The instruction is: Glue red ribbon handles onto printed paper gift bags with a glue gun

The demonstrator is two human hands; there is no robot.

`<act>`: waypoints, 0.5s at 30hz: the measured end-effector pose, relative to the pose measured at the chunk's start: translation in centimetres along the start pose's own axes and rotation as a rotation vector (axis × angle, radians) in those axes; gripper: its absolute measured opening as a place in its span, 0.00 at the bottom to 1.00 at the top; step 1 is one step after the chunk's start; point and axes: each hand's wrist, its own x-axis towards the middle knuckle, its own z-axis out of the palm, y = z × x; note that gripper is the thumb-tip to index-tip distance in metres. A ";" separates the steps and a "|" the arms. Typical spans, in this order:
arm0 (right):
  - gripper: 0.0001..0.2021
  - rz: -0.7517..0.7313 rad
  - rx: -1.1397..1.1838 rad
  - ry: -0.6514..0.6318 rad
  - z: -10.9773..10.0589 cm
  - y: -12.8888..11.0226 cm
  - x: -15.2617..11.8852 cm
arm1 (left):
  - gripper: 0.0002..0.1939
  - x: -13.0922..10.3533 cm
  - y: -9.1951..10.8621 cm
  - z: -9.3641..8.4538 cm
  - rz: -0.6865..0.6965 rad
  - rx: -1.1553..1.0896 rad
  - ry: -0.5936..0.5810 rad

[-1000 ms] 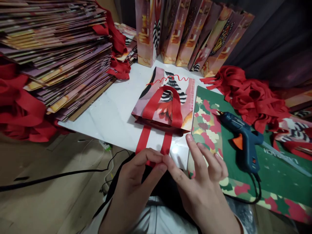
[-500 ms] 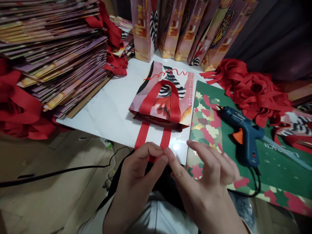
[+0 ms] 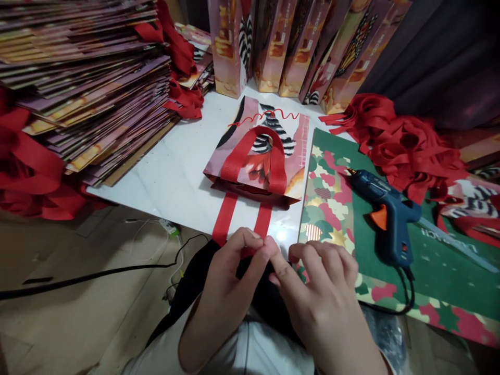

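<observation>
I have the near end of the red ribbon (image 3: 239, 216) pinched between the thumb and forefinger of my left hand (image 3: 230, 284), and the thumb and forefinger of my right hand (image 3: 320, 297) meet it at the same spot, fingertips touching; my other right fingers curl loosely over the table edge and hold nothing. The ribbon's two strands run away from my grip across the white table (image 3: 175, 177) and disappear under the mouth of the flat paper bag (image 3: 260, 156) just beyond, which already wears a red loop handle on its upper face.

The pinch is small and sits right at the table's lip, so I judge the ribbon could slip free and drop toward my lap. If I tug, the light bag may slide toward me, or the strands may twist and lie uneven. The blue glue gun (image 3: 385, 216) rests on the green patterned sheet (image 3: 328, 203) to the right of my grip, nozzle pointing away; its cord (image 3: 406, 291) loops close to my right wrist, and a careless sweep could snag it
</observation>
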 end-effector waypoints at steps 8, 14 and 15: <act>0.27 -0.050 -0.129 -0.351 1.9 3.2 1.9 | 0.08 3.3 -1.7 -1.5 0.396 0.933 0.073; 0.28 -0.022 -0.245 -0.473 2.7 4.2 4.4 | 0.17 6.4 -2.7 -2.5 0.598 1.148 -0.075; 0.30 -0.014 -0.252 -0.489 2.7 4.1 4.7 | 0.17 6.6 -2.9 -2.6 0.611 1.158 -0.104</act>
